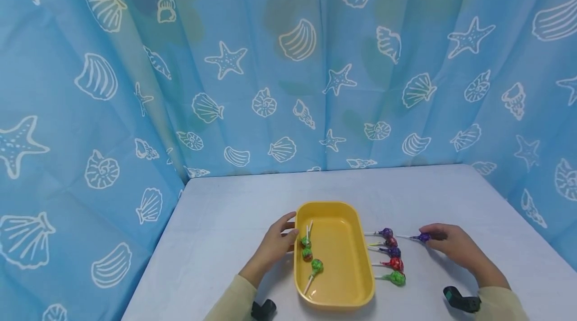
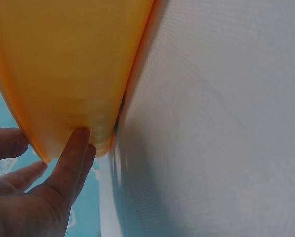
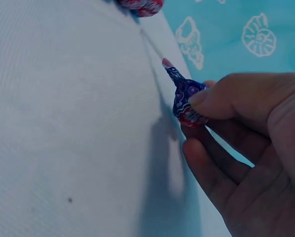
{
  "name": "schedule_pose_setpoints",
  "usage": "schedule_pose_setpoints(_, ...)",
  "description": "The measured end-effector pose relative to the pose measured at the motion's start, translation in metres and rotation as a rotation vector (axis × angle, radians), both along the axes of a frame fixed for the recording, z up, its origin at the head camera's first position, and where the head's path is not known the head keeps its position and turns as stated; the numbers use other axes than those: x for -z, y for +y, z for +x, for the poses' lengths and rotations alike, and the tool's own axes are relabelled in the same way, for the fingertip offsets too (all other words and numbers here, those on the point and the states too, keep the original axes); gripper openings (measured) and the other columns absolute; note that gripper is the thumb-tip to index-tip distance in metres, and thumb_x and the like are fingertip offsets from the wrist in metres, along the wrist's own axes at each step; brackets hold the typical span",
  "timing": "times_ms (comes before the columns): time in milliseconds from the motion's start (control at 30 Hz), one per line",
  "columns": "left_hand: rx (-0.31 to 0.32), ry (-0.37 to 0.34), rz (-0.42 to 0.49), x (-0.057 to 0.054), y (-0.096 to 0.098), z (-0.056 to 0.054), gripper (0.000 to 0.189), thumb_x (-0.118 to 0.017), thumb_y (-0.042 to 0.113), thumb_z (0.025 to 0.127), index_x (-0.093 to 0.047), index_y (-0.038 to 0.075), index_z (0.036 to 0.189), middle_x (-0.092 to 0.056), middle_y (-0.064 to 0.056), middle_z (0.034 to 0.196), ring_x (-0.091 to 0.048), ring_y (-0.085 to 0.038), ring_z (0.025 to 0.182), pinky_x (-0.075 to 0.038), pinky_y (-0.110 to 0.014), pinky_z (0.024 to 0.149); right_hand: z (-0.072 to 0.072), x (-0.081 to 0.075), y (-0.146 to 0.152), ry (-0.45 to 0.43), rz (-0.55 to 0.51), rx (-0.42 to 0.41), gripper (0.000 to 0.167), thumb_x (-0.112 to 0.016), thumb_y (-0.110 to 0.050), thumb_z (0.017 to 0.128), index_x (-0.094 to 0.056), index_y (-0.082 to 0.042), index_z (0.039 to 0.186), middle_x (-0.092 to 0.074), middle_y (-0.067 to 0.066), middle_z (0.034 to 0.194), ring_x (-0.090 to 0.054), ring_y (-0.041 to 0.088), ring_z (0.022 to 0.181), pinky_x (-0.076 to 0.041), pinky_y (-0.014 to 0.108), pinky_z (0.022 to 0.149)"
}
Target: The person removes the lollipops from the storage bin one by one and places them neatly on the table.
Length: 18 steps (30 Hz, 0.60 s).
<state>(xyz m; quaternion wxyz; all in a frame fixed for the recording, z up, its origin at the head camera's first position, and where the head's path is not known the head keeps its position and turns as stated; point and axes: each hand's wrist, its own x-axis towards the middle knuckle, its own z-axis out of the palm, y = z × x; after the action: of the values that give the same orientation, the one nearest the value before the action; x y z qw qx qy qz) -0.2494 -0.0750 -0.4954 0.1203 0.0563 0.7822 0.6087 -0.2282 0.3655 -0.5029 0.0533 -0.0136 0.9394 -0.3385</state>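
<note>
In the head view, my left hand (image 1: 277,241) rests against the left side of a yellow tray (image 1: 342,256). The left wrist view has its extended fingers (image 2: 70,163) touching the outer wall, with the thumb at the rim. Three lollipops with green in their wrappers, one a green lollipop (image 1: 317,266), lie along the tray's left side. Right of the tray, my right hand (image 1: 455,246) pinches a purple lollipop (image 3: 189,101) by its wrapped head between thumb and fingers. Its white stick points left, toward a row of lollipops.
Several lollipops lie in that row beside the tray, sticks leftward, among them a red lollipop (image 1: 395,264) and a green lollipop (image 1: 397,278). A white cloth (image 1: 225,216) covers the table. Blue shell-print curtains (image 1: 270,75) stand behind it and at both sides.
</note>
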Motion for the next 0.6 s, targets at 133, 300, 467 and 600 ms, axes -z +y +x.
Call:
schedule_pose_setpoints(133, -0.001, 0.003, -0.006, 0.0005, 0.0002, 0.0005, 0.052, -0.056, 0.010, 0.104, -0.043, 0.011, 0.154, -0.054, -0.022, 0.141, -0.062, -0.038, 0.118, -0.064, -0.039, 0.083, -0.0023, 0.0029, -0.0008, 0.006, 0.041, 0.005, 0.037, -0.070, -0.006, 0.087, -0.067, 0.006, 0.122, -0.062, 0.031, 0.124, -0.055, 0.054, 0.117, -0.051, 0.067, 0.094)
schedule_pose_setpoints(300, 0.002, 0.011, 0.003, -0.0007, 0.0000, 0.0027, 0.052, -0.056, 0.009, 0.104, -0.043, 0.010, 0.154, -0.055, -0.023, 0.139, -0.063, -0.037, 0.116, -0.064, -0.038, 0.082, -0.0021, 0.0031, -0.0004, 0.001, 0.039, 0.007, 0.037, -0.071, -0.007, 0.089, -0.066, 0.006, 0.123, -0.062, 0.030, 0.126, -0.053, 0.054, 0.119, -0.049, 0.067, 0.095)
schedule_pose_setpoints(467, 0.014, 0.023, 0.027, -0.0015, -0.0009, 0.0029, 0.053, -0.056, 0.007, 0.103, -0.041, 0.008, 0.154, -0.055, -0.024, 0.138, -0.064, -0.038, 0.116, -0.064, -0.039, 0.082, -0.0019, 0.0009, 0.0012, -0.008, 0.027, 0.012, 0.042, -0.073, -0.012, 0.091, -0.063, 0.006, 0.128, -0.061, 0.031, 0.128, -0.054, 0.053, 0.119, -0.050, 0.066, 0.095)
schedule_pose_setpoints(600, 0.011, 0.018, 0.008, -0.0006, -0.0011, 0.0006, 0.052, -0.056, 0.009, 0.104, -0.042, 0.010, 0.154, -0.055, -0.022, 0.139, -0.063, -0.036, 0.116, -0.064, -0.037, 0.083, -0.0011, -0.0017, 0.0028, 0.008, 0.016, 0.004, 0.046, -0.074, -0.013, 0.091, -0.061, 0.007, 0.130, -0.060, 0.031, 0.128, -0.055, 0.052, 0.119, -0.051, 0.065, 0.094)
